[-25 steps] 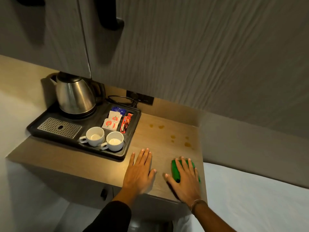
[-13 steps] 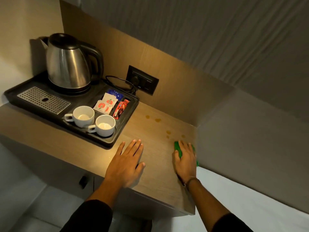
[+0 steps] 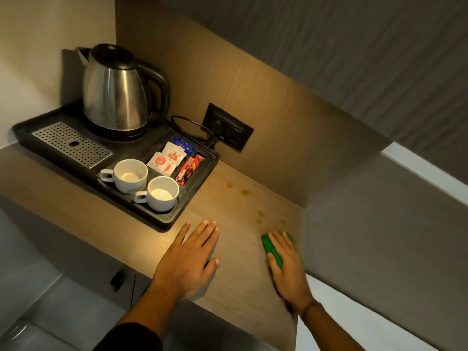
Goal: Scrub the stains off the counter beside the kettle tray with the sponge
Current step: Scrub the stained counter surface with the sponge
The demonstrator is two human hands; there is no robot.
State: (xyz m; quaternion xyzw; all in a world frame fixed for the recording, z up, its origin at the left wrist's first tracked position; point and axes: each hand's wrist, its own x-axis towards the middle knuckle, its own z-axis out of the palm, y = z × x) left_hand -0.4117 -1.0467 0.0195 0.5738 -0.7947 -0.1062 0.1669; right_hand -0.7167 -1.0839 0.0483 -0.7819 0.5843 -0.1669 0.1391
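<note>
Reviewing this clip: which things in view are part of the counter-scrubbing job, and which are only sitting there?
Part of the job:
- green sponge, under the right hand
- brown stains on the counter
- left hand, flat on the counter
- kettle tray, as the landmark

Just sitting there:
- kettle
- two white cups
- sachets
- wall socket

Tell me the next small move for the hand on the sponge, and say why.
Probably push the sponge forward under the right hand onto the nearest stains. The brown spots lie just beyond the fingertips, unwiped, with two more farther back. The left hand lies flat on the counter, bracing.
</note>
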